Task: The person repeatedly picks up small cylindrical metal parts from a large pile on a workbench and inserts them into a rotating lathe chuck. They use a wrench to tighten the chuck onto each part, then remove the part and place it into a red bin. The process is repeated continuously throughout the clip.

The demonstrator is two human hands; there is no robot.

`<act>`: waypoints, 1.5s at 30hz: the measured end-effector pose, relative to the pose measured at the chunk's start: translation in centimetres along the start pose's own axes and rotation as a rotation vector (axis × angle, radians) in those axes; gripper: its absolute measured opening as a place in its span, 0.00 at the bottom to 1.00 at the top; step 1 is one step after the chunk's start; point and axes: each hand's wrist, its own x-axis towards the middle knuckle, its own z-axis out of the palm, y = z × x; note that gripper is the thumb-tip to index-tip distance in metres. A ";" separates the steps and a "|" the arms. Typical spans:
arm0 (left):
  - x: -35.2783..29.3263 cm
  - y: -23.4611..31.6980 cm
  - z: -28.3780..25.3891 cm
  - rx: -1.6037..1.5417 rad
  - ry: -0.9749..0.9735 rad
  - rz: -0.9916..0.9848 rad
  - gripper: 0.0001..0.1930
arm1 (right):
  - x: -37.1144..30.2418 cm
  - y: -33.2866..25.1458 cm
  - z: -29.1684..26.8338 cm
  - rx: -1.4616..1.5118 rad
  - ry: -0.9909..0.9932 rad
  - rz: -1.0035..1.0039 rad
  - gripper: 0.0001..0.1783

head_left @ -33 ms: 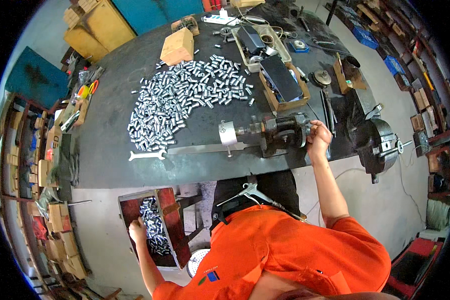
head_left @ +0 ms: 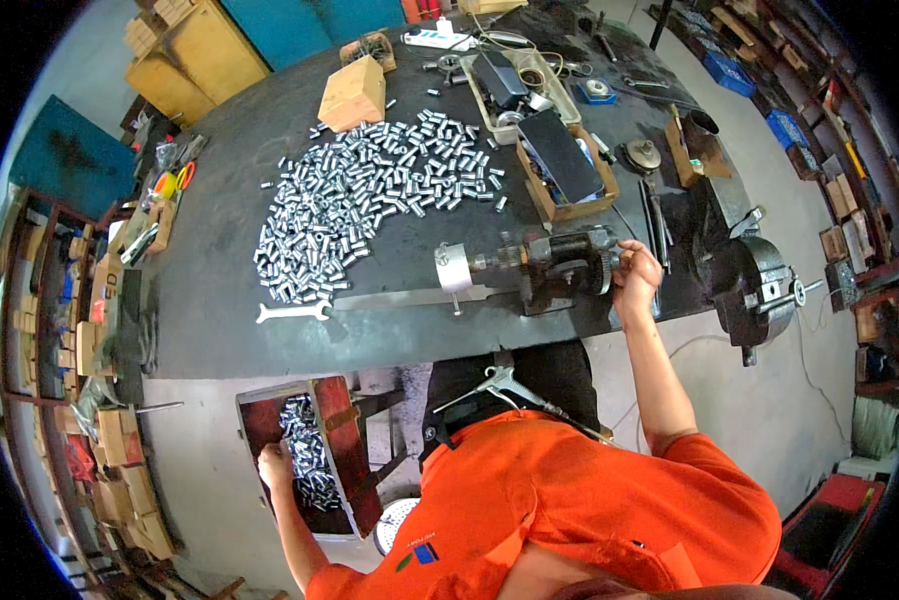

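My right hand [head_left: 637, 279] is closed at the right end of a dark metal bench fixture, its fingers on the knurled wheel [head_left: 603, 270]. A silver collar [head_left: 453, 267] with a small pin below it sits on the fixture's left end. Down beside the bench, my left hand [head_left: 276, 464] reaches over the left wall of an open red metal box [head_left: 337, 405]. Its fingers are curled at the edge of a heap of small shiny metal sleeves [head_left: 310, 450]; whatever they grip is hidden. More of such sleeves [head_left: 370, 185] lie in a broad pile on the bench.
An open-ended wrench [head_left: 295, 312] lies by the bench's front edge. A wooden block [head_left: 354, 94] stands behind the pile. Behind the fixture are a cardboard box [head_left: 570, 208] and a plastic tray [head_left: 485, 108]. A bench vise [head_left: 755, 290] is at right; an air blow gun [head_left: 500, 385] lies near my waist.
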 end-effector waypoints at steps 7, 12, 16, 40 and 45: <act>8.6 14.3 -10.0 -0.484 -0.046 0.182 0.08 | -0.4 -0.3 0.3 0.020 -0.036 -0.011 0.09; 12.2 30.9 -9.7 -0.682 -0.055 0.712 0.09 | -0.4 -0.3 0.1 0.024 -0.031 -0.033 0.09; 13.4 42.5 -5.9 -0.586 -0.134 0.944 0.09 | -0.2 0.3 -0.3 0.041 -0.059 -0.053 0.09; 11.0 39.4 -5.4 -1.616 -0.678 0.455 0.08 | -0.7 0.3 0.2 0.002 0.004 -0.054 0.09; 7.9 34.7 -9.5 -1.765 -0.700 0.471 0.09 | 0.1 1.0 -1.2 0.028 -0.054 -0.036 0.09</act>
